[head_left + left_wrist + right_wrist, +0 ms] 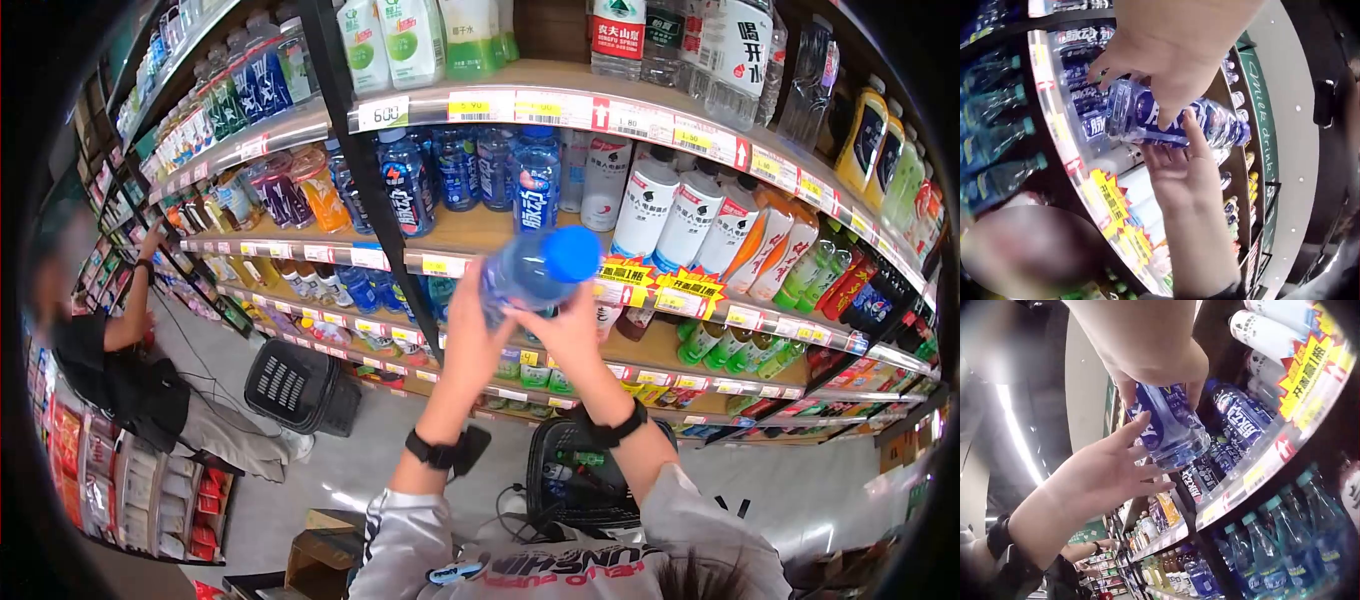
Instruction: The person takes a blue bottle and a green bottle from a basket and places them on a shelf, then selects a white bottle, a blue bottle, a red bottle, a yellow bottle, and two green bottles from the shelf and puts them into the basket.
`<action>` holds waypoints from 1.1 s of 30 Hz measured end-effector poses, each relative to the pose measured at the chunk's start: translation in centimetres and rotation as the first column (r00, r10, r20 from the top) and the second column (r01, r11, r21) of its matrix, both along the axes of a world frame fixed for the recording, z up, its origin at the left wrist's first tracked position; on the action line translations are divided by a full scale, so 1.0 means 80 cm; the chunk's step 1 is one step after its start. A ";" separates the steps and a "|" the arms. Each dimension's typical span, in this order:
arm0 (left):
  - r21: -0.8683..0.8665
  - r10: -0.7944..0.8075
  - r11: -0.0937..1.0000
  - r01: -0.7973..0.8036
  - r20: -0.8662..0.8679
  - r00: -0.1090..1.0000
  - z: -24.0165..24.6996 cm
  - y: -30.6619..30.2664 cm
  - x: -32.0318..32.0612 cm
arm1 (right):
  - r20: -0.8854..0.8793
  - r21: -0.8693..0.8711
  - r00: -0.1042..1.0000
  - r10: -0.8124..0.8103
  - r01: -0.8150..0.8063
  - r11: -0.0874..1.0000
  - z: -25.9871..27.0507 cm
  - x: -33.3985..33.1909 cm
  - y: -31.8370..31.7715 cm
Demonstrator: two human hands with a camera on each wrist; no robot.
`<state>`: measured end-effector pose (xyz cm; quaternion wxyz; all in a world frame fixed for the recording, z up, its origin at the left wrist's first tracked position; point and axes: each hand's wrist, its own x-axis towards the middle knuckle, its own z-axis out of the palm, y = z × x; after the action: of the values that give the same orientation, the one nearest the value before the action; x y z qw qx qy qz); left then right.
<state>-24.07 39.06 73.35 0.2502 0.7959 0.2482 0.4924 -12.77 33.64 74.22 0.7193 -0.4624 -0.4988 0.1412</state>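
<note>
Store shelves [465, 228] packed with bottled drinks stretch across the upper and middle frame. A person in a dark top [150, 395] is at far left. Black baskets [340, 408] sit on the floor, left of centre and at lower centre. At centre, the right hand [565, 325] grips a tilted, clear-blue bottle [515, 280]; the left hand [470, 320], fingers extended, touches it. Its blue cap [573, 253] points upper right.
</note>
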 end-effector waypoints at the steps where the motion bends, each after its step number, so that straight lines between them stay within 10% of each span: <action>1: 0.062 0.085 0.995 -0.083 -0.031 0.996 0.002 0.023 0.006 | 0.022 0.061 0.999 0.030 -0.031 0.998 0.007 0.000 0.022; 6: 0.282 0.192 0.943 -0.177 -0.026 0.981 -0.019 0.131 0.030 | 0.256 0.183 0.964 -0.077 0.030 0.983 0.014 0.018 0.121; 10: 0.099 0.063 0.992 -0.074 0.113 0.992 -0.023 0.163 0.050 | 0.485 0.065 0.816 -0.315 0.325 0.943 0.022 0.024 0.136; 19: -0.105 -0.158 0.979 0.177 0.168 0.973 -0.036 0.221 0.074 | 0.389 -0.092 0.919 -0.064 0.108 0.990 -0.014 0.045 0.158; 31: -0.198 0.039 0.979 -0.056 -0.086 0.996 -0.029 0.209 0.091 | 0.370 -0.218 0.917 0.147 -0.067 0.974 -0.080 0.041 0.103; 33: 0.039 0.160 0.986 -0.160 0.006 0.987 -0.038 0.204 0.100 | 0.479 -0.148 0.874 0.080 -0.009 0.989 -0.089 0.040 0.104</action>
<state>-16.11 55.40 70.32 0.1945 0.7775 0.3013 0.5166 -9.54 41.97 67.09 0.5340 -0.5209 -0.6620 0.0727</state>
